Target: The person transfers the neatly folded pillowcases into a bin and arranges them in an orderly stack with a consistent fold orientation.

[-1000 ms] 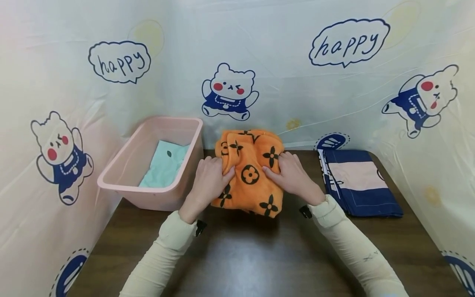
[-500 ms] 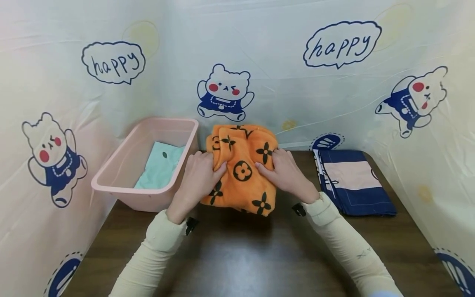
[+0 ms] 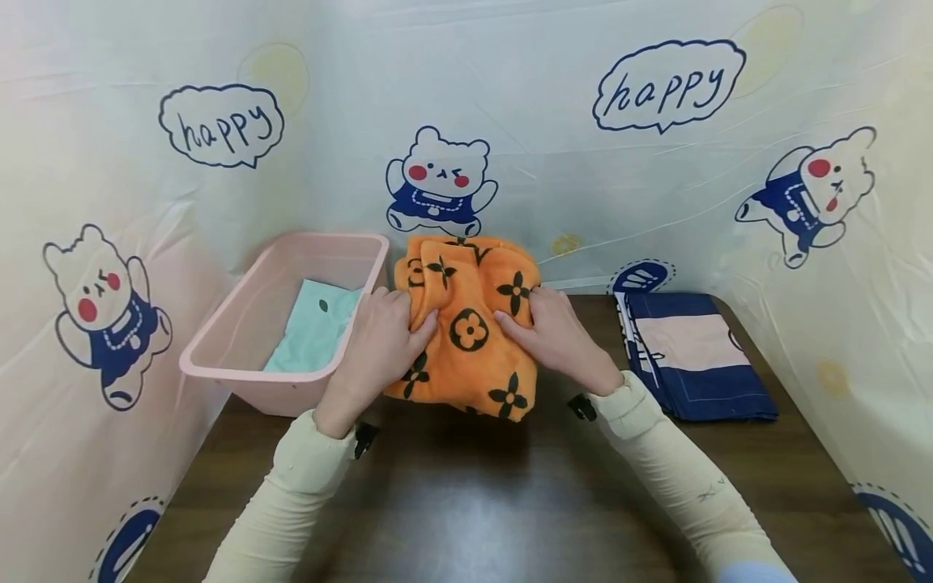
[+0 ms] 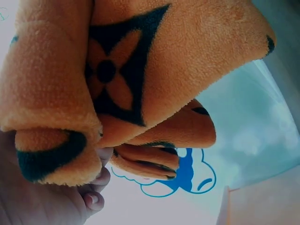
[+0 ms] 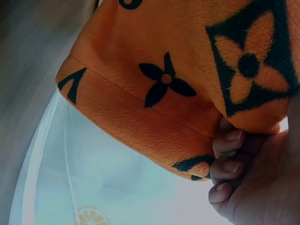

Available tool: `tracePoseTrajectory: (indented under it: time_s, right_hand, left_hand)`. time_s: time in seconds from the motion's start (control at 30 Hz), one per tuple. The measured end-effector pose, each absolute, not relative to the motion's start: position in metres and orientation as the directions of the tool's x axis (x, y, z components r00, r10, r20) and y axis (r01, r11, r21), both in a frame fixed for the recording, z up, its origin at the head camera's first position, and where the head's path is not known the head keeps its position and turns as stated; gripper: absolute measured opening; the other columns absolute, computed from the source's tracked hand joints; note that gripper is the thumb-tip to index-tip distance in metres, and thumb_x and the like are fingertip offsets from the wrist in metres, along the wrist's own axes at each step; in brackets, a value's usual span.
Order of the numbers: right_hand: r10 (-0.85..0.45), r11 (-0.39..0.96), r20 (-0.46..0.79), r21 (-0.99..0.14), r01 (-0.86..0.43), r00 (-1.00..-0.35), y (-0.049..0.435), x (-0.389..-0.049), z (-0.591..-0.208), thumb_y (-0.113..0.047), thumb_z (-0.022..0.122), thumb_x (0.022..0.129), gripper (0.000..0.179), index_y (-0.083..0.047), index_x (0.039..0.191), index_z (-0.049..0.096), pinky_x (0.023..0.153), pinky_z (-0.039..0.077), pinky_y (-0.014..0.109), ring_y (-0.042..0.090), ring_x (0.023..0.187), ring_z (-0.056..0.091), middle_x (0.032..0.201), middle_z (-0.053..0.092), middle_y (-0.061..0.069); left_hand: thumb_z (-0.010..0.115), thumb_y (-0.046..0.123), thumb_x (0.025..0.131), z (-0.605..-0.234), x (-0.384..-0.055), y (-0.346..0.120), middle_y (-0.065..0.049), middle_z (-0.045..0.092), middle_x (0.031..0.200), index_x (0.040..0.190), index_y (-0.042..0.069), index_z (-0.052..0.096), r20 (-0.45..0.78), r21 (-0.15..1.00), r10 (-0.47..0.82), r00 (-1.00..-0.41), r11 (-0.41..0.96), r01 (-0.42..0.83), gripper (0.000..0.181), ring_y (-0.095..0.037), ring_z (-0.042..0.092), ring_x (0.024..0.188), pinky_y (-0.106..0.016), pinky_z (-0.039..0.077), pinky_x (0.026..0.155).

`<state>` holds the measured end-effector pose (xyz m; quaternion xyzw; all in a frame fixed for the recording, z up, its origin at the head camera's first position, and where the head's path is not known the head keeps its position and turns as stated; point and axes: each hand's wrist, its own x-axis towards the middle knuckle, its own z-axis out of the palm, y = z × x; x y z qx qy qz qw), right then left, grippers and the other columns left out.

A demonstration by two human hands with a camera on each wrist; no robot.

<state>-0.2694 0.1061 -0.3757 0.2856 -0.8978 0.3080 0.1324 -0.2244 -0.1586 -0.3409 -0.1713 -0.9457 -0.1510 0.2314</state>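
A folded orange fleece cloth (image 3: 470, 368) with dark flower prints is held up between both hands, above the table. My left hand (image 3: 382, 332) grips its left edge, thumb on the front face. On the opposite edge, my right hand (image 3: 557, 332) pinches the fabric with its thumb in front. The left wrist view shows rolled layers of the orange cloth (image 4: 187, 51) over the left fingers. In the right wrist view, fingertips curl round the lower fold of the cloth (image 5: 140, 122). The cloth's left side is close to the pink tub (image 3: 266, 376).
Inside the tub lies a folded mint-green cloth (image 3: 309, 328). A folded navy and pink cloth (image 3: 700, 356) rests at the right on the brown wooden table (image 3: 466, 502). A printed curtain (image 3: 547, 97) closes off the back and sides.
Both hands have carried the orange cloth left and slightly up, nearer the tub. The head view has shifted a little too. Both grips look the same.
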Motion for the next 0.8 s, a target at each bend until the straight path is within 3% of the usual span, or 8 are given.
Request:
tracePoseTrajectory:
  time_s: [0.33,0.8]
  right_hand:
    - [-0.433,0.648,0.440,-0.454,-0.611,-0.787,0.100,-0.275,-0.366,-0.048,0.056,0.101,0.038,-0.013,0.090,0.067,0.081,0.043,0.042,0.022,0.075,0.053,0.073,0.057,0.001]
    - [-0.409,0.653,0.471,-0.448,-0.611,-0.782,0.082,-0.279,-0.359,-0.051,0.056,0.100,0.042,-0.014,0.084,0.067,0.078,0.042,0.042,0.021,0.073,0.050,0.073,0.056,0.002]
  left_hand:
    - [0.063,0.032,0.098,-0.334,-0.227,-0.165,-0.006,0.046,0.060,0.074,0.003,0.058,0.566,0.228,0.258,-0.783,0.863,0.450,0.038,-0.029,0.046,0.066,-0.039,0.034,0.063]
    - [0.065,0.032,0.098,-0.322,-0.228,-0.177,-0.007,0.041,0.058,0.069,0.004,0.052,0.575,0.171,0.238,-0.783,0.901,0.399,0.041,-0.030,0.044,0.061,-0.040,0.033,0.063]
